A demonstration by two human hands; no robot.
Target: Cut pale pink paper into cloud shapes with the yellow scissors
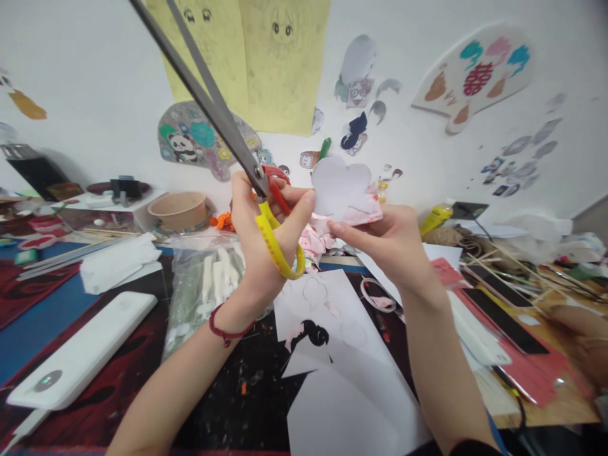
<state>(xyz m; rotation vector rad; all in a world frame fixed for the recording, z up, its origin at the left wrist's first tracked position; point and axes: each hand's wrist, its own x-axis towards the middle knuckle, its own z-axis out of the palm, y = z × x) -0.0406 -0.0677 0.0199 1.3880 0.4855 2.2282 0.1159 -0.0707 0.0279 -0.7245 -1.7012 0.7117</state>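
My left hand (280,221) has a pair of scissors (232,130) with yellow and red handles hooked on it, blades pointing up and left. Its thumb and forefinger also meet the left edge of a white scalloped paper cutout (339,187). From the other side, my right hand (380,237) pinches the cutout's lower edge together with a pink patterned piece (365,209) lying against it. Crumpled pink scraps (316,244) lie on the desk behind the hands. Below them is a white paper sheet (342,361) with cut-out gaps and faint outlines.
A white power bank (85,348) with a cable lies at left, near a clear plastic bag (190,285) of pale sticks. At right are a dark phone (506,320), a coil of white cable (377,294) and part of another person's hand (577,329). Behind stands a round tan container (178,211).
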